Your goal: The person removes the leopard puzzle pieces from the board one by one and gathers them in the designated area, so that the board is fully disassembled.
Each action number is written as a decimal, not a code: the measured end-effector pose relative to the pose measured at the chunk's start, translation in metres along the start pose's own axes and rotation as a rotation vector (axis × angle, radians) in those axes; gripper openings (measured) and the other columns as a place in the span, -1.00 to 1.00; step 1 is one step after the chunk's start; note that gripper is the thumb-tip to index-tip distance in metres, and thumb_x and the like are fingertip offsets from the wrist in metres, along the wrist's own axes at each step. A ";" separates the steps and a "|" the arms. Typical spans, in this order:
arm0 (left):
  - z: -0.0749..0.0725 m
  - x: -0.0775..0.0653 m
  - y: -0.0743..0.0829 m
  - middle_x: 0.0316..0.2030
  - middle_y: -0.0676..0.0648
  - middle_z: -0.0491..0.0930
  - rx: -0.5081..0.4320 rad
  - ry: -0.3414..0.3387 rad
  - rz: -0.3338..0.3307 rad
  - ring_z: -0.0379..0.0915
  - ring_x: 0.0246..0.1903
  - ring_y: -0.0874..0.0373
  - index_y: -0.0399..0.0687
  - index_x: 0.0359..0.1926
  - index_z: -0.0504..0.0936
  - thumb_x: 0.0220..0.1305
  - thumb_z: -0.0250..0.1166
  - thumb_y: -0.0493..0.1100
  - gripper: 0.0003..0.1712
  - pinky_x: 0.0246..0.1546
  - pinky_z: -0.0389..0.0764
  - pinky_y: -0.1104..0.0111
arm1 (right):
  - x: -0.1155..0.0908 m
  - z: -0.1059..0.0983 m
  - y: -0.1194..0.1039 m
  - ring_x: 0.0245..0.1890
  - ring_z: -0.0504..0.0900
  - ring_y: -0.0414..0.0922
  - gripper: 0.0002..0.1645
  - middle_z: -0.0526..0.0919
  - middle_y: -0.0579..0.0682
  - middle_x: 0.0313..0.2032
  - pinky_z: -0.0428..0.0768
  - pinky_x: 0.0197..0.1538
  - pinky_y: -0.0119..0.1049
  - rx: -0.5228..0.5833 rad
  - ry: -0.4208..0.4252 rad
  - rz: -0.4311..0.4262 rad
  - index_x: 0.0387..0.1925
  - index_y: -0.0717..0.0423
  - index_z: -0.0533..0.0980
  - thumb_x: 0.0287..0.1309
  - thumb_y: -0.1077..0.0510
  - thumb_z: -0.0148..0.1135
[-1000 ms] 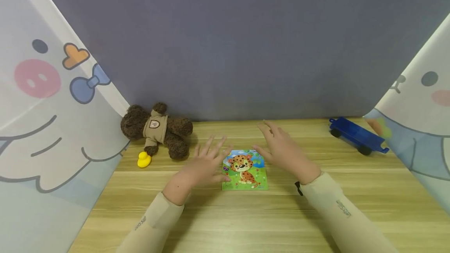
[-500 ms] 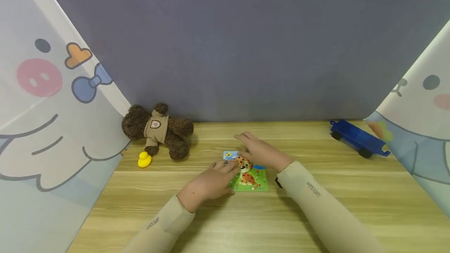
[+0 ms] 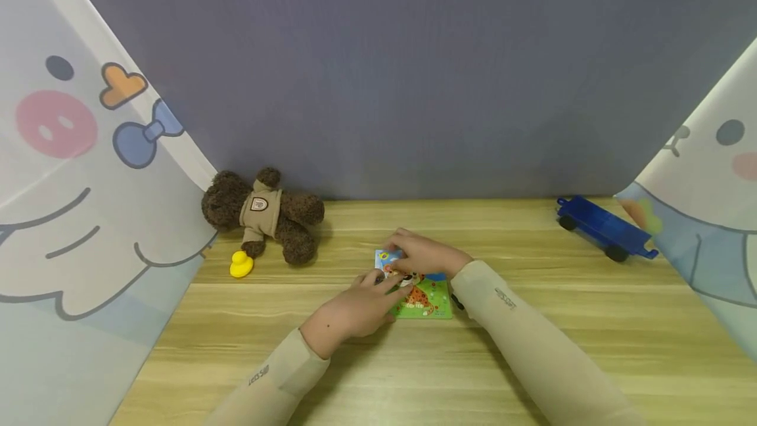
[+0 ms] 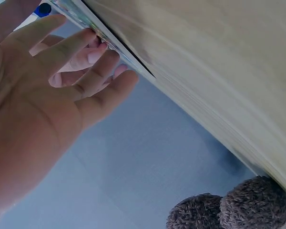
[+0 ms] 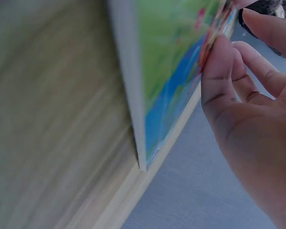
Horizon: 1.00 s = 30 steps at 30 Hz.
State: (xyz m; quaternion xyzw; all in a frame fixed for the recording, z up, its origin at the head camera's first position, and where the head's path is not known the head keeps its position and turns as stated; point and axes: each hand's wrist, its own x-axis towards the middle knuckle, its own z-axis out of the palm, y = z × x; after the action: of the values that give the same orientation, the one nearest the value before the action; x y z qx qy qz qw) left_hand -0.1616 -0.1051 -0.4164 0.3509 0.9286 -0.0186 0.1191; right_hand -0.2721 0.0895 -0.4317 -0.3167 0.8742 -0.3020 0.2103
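A thin square picture board (image 3: 437,298) with a cartoon leopard on green grass and blue sky lies flat on the table under both hands. My left hand (image 3: 357,311) reaches over it from the left, and its extended fingers touch the picture. From the right comes my right hand (image 3: 427,255), with bent fingertips at the upper part of the picture. In the left wrist view the left fingers (image 4: 97,98) are spread and slightly bent against the board. The right wrist view has a fingertip of the right hand (image 5: 257,114) on the board's printed face (image 5: 181,62).
A brown teddy bear (image 3: 260,212) in a beige top lies at the back left, with a yellow rubber duck (image 3: 241,264) in front. A blue wheeled toy wagon (image 3: 606,225) stands at the back right. A grey panel (image 3: 378,84) closes off the rear.
Both hands have come down and inward onto the leopard picture board. The right hand moved left across its upper part, and the left hand moved right. The board stays in place.
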 end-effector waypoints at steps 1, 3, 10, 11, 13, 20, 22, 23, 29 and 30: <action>0.000 0.000 0.000 0.69 0.02 0.17 -0.002 0.001 -0.004 0.16 0.60 -0.12 0.32 0.69 0.21 0.59 0.22 0.12 -0.24 0.55 0.44 -0.17 | 0.001 0.000 0.000 0.11 0.59 -0.10 -0.51 0.49 -0.04 0.26 0.69 0.17 -0.14 0.002 -0.001 0.000 0.41 0.02 0.49 0.57 0.02 0.25; -0.001 -0.001 0.001 0.69 0.02 0.18 -0.008 -0.001 -0.010 0.17 0.59 -0.12 0.33 0.68 0.22 0.60 0.22 0.11 -0.26 0.54 0.44 -0.17 | 0.002 -0.001 0.001 0.11 0.59 -0.11 -0.51 0.49 -0.04 0.26 0.68 0.21 -0.12 -0.004 -0.005 -0.003 0.38 0.03 0.50 0.56 -0.01 0.25; -0.002 -0.001 0.002 0.70 0.02 0.14 -0.021 -0.020 -0.019 0.15 0.59 -0.13 0.32 0.67 0.25 0.62 0.19 0.10 -0.29 0.55 0.43 -0.16 | 0.004 0.000 -0.001 -0.01 0.59 -0.11 -0.49 0.47 -0.03 0.27 0.71 0.02 -0.22 0.006 -0.037 -0.011 0.38 0.05 0.49 0.56 -0.04 0.25; -0.002 -0.001 0.002 0.70 0.01 0.14 -0.023 -0.020 -0.018 0.15 0.59 -0.13 0.32 0.67 0.25 0.62 0.19 0.09 -0.29 0.55 0.43 -0.16 | 0.004 0.001 -0.001 -0.03 0.58 -0.11 -0.50 0.46 -0.03 0.27 0.71 -0.03 -0.24 0.014 -0.040 -0.007 0.38 0.05 0.49 0.56 -0.03 0.25; -0.002 -0.001 0.002 0.70 0.01 0.14 -0.022 -0.022 -0.017 0.15 0.58 -0.13 0.31 0.67 0.25 0.62 0.19 0.09 -0.30 0.55 0.43 -0.15 | 0.005 0.001 -0.001 -0.06 0.58 -0.10 -0.51 0.44 -0.03 0.28 0.71 -0.11 -0.26 0.031 -0.051 0.000 0.38 0.05 0.48 0.56 -0.02 0.25; -0.004 0.000 0.004 0.70 0.00 0.15 0.009 -0.021 -0.010 0.18 0.54 -0.10 0.30 0.68 0.24 0.63 0.19 0.08 -0.29 0.52 0.49 -0.10 | 0.007 0.000 0.003 -0.05 0.56 -0.10 -0.53 0.43 -0.05 0.30 0.69 -0.04 -0.25 0.021 -0.066 0.009 0.34 0.00 0.51 0.54 -0.04 0.28; -0.003 -0.001 0.005 0.70 0.01 0.14 0.016 -0.021 -0.010 0.18 0.54 -0.10 0.30 0.68 0.24 0.62 0.19 0.08 -0.29 0.49 0.52 -0.10 | 0.007 0.000 0.004 -0.01 0.56 -0.10 -0.54 0.42 -0.06 0.30 0.68 0.00 -0.25 0.028 -0.071 0.012 0.33 -0.01 0.51 0.54 -0.05 0.28; -0.003 -0.001 0.005 0.71 0.01 0.13 0.016 -0.020 -0.010 0.18 0.54 -0.10 0.29 0.68 0.24 0.63 0.19 0.08 -0.29 0.48 0.53 -0.10 | 0.007 0.000 0.004 0.01 0.56 -0.10 -0.55 0.42 -0.06 0.31 0.68 0.01 -0.25 0.035 -0.076 0.017 0.32 -0.02 0.51 0.54 -0.05 0.27; -0.001 -0.001 0.003 0.71 -0.02 0.12 0.002 -0.017 -0.004 0.16 0.57 -0.13 0.23 0.67 0.26 0.64 0.17 0.06 -0.31 0.44 0.59 -0.07 | 0.007 -0.001 0.001 0.11 0.58 -0.06 -0.53 0.39 -0.05 0.31 0.71 0.00 -0.23 0.075 -0.096 0.028 0.34 -0.02 0.49 0.55 -0.05 0.26; -0.001 -0.001 0.003 0.71 -0.02 0.12 0.003 -0.014 -0.005 0.16 0.57 -0.15 0.23 0.67 0.27 0.63 0.18 0.06 -0.31 0.44 0.59 -0.06 | 0.008 -0.002 0.001 0.11 0.58 -0.05 -0.53 0.39 -0.04 0.31 0.70 0.02 -0.24 0.076 -0.097 0.026 0.34 -0.01 0.49 0.55 -0.05 0.27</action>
State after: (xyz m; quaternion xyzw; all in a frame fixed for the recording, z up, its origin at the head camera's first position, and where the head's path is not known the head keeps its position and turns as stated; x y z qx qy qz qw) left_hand -0.1593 -0.1031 -0.4149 0.3487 0.9286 -0.0226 0.1253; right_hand -0.2789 0.0856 -0.4324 -0.3114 0.8550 -0.3164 0.2683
